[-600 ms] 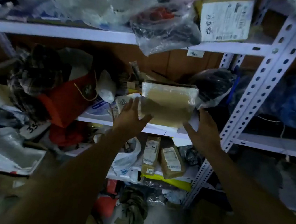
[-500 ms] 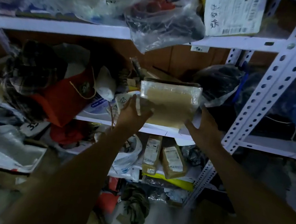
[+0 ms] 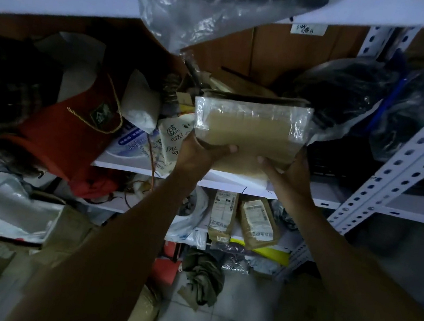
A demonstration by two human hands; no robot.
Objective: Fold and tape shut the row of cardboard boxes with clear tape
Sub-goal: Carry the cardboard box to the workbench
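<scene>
- Holding one cardboard box (image 3: 247, 135) with both hands, at the front edge of the middle shelf (image 3: 232, 184).
- Left hand (image 3: 201, 150) clamped on the box's lower left corner, thumb curled over the near face.
- Right hand (image 3: 284, 168) clamped on the lower right corner, thumb on the near face too; other fingers are behind the box, can't see them.
- Box sits between my hands and just above them, tilted slightly; can't tell if its bottom rests on the shelf edge or is lifted clear.
- Progress, my judgement: this box looks done, flaps closed and shiny clear tape (image 3: 254, 111) wrapped over its top and sides.
- So the moment reads as handling a finished box at the shelf, not folding or taping.
- What's left: no row of boxes visible, so can't count done versus undone.
- No tape roll or dispenser in view.
- Beyond my left hand: a red bag (image 3: 71, 136) with a gold cord, plus white packets with handwriting I can't read.
- Below my hands, lower shelf: two small labelled parcels (image 3: 256, 222), print too small.
- Above my hands: a plastic bag (image 3: 200, 13) hangs off the upper shelf, contents dark and unclear.
- Scene is dim, edges blurred; beyond my right hand just dark bags, unidentifiable.
</scene>
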